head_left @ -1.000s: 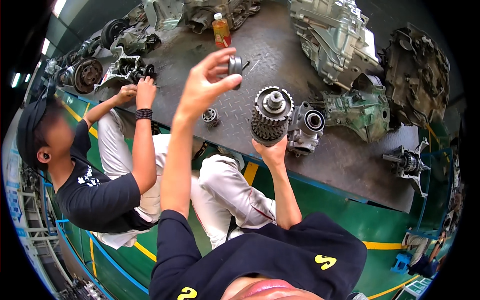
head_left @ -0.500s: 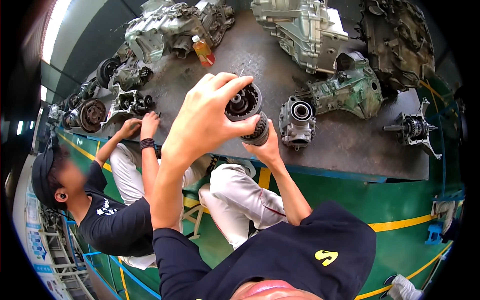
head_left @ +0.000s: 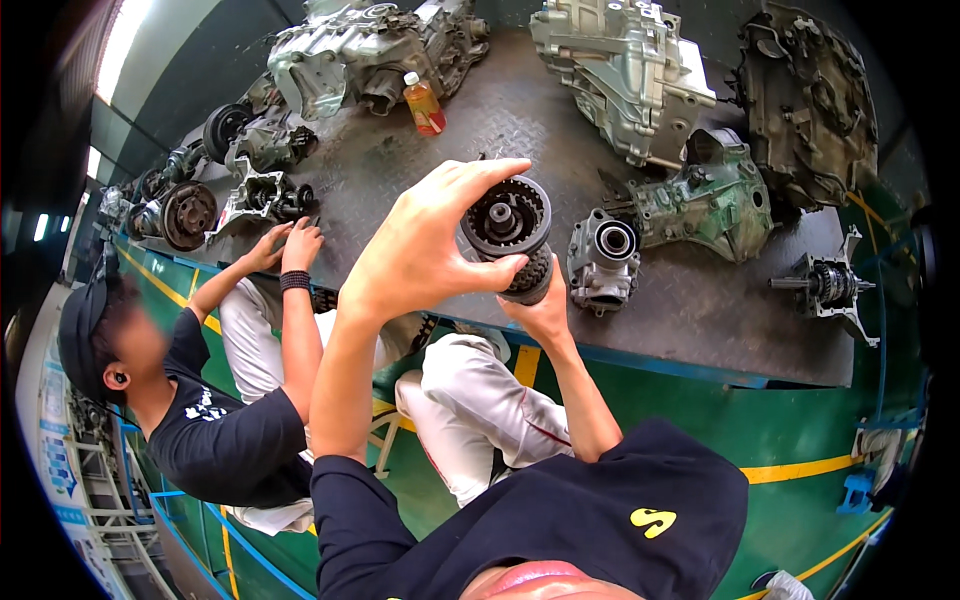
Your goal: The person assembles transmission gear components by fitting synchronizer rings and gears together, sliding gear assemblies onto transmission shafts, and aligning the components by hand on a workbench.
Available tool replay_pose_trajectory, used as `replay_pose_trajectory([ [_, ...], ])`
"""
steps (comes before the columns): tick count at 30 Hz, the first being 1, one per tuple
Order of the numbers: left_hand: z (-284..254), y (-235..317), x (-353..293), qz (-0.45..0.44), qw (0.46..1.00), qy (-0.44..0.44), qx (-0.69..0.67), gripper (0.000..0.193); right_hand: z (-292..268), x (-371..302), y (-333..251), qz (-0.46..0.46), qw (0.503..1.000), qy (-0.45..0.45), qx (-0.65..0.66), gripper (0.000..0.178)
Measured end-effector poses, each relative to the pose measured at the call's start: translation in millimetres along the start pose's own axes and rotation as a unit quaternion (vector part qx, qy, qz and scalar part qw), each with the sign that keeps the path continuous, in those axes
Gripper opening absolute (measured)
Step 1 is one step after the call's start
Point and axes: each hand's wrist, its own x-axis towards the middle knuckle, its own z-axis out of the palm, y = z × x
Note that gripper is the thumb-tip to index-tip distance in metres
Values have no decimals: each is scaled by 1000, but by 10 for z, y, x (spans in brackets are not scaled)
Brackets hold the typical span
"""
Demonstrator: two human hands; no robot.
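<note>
Over the bench's near edge I hold a dark metal gear shaft assembly (head_left: 507,215), its round toothed end tilted up toward me. A central stub shows inside the ring. My left hand (head_left: 420,245) curls round the left side of this upper end, fingers over the far rim and thumb across the near side. Below it, my right hand (head_left: 540,312) grips the lower part, mostly hidden behind the gears. Nearest on the bench, to the right, is a small silver housing (head_left: 603,262) with a round bearing opening.
The metal bench (head_left: 700,310) carries a greenish gearbox casing (head_left: 705,205), a large silver transmission (head_left: 625,75), a gear set on a bracket (head_left: 830,285), and an engine block (head_left: 350,60). An orange drink bottle (head_left: 424,108) stands among them. A co-worker (head_left: 225,420) sits at left, hands near an opened housing (head_left: 255,200).
My view has shifted slightly, so the bench things sit lower and further right. The toothed ring now faces me more fully. My left fingers have straightened a little along its rim.
</note>
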Motion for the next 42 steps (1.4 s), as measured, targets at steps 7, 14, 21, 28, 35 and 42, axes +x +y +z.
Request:
replay_pose_trajectory([
  [7,-21,-45,0,-1,999,-25,-42,73,-24,-8,0,-3,1000,0,3,75],
  [14,-43,-148,14,-9,989,-75,-130,77,-15,-13,31,10,1000,1,10,76],
  [21,-47,-255,97,48,980,-96,-170,77,-26,-2,-14,2,1000,6,-9,75],
  [28,12,-457,171,46,932,-159,-321,82,-45,-5,-44,7,1000,10,-20,75],
  [35,-27,-547,198,21,902,-194,-385,88,-17,-14,-24,9,1000,4,-10,68],
  [42,-24,-586,99,38,899,-174,-399,87,-7,-4,-22,-3,1000,-11,13,68],
])
